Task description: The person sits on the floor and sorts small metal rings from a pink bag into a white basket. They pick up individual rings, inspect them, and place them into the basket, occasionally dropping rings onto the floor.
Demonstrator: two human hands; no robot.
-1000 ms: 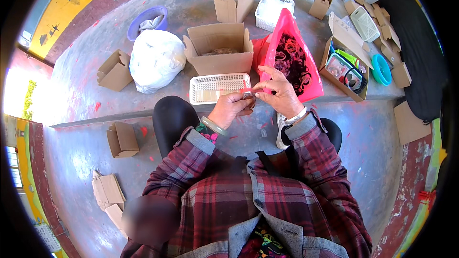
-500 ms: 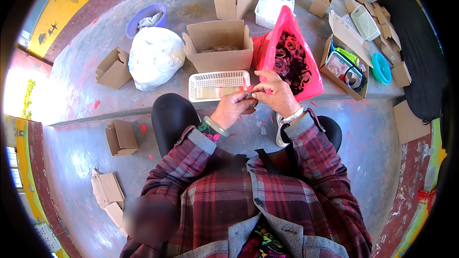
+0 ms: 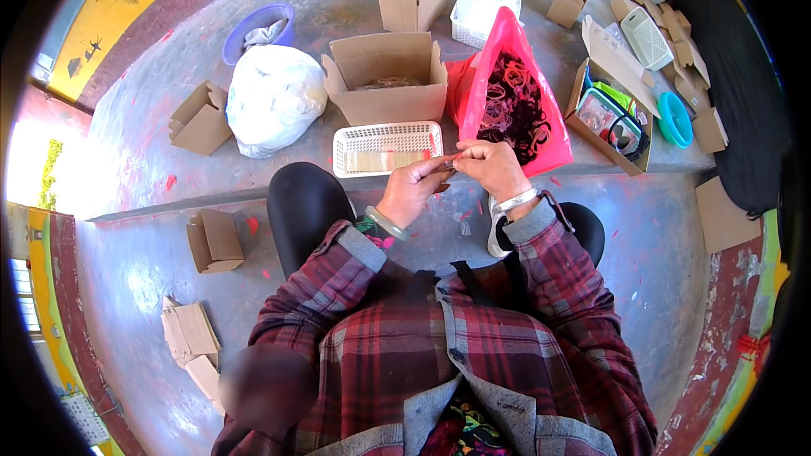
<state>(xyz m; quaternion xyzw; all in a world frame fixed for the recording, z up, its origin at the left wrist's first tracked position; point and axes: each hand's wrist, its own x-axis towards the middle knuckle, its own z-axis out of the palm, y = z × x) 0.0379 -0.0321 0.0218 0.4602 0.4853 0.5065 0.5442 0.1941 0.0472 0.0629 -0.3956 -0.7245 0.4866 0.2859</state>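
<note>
My left hand (image 3: 416,188) and my right hand (image 3: 492,167) meet fingertip to fingertip just below a white slotted basket (image 3: 346,149). Together they pinch a small thin item (image 3: 449,162) between them; its kind is too small to tell. A green bangle circles my left wrist and a silver one my right. Right of my hands stands an open pink bag (image 3: 547,137) full of dark and reddish rings. An open cardboard box (image 3: 390,104) sits behind the basket.
A tied white sack (image 3: 272,97), a purple tub (image 3: 258,20), and small folded cartons (image 3: 199,118) lie on the concrete step. More boxes, a white crate (image 3: 481,8), a teal bowl (image 3: 674,118) and a black cloth (image 3: 743,101) sit at the right. Flat cartons (image 3: 193,333) lie lower left.
Both hands stay joined at the fingertips and have shifted slightly; the view has tilted a little downward. Nothing was picked up or let go.
</note>
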